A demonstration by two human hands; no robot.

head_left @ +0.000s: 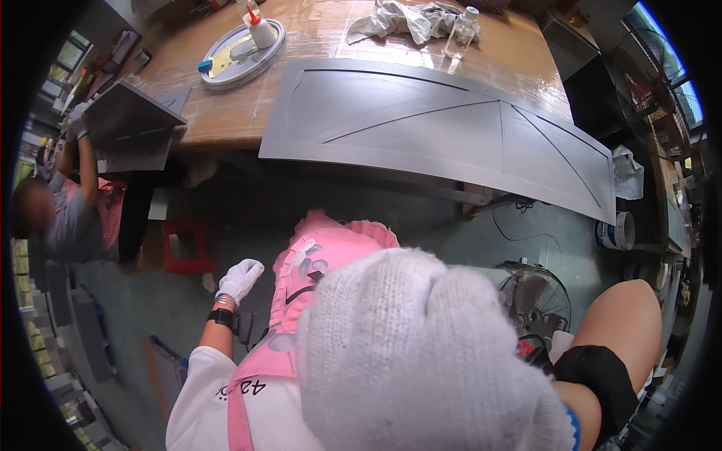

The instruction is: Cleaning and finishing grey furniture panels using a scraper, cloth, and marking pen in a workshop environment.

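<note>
The right hand, white-gloved, is bunched into a fist close under the camera, holding nothing visible. The left hand, also gloved, hangs loosely curled and empty by the pink apron. Well ahead of both, the grey panel overhangs the worktop; reaching it wants both hands opened. Beyond it stands a clear bottle.

— Which packages are showing up on the wooden table?

— A clear plastic bottle with a pale cap is standing near the far edge, beside a crumpled grey cloth. A small white bottle is sitting on a round grey tray.

— Anything lower down?

— A white tub with a blue band is lying on the floor, under the grey panel's right end.
</note>
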